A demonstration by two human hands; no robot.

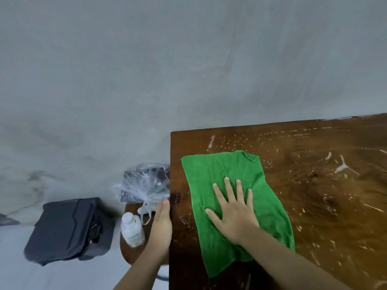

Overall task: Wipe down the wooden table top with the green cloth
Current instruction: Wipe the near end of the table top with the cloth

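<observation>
The green cloth (226, 170) lies spread flat near the left end of the dark wooden table top (326, 201). My right hand (232, 212) presses down on the cloth's middle, palm flat and fingers spread. My left hand (162, 225) rests against the table's left edge with fingers straight and together, holding nothing. White streaks and droplets are scattered over the wood to the right of and beyond the cloth.
Left of the table stands a low round wooden stool (134, 250) carrying a white bottle (132, 229) and a clear plastic bag (144, 183). A dark grey case (67, 229) sits on the floor further left. A grey wall fills the background.
</observation>
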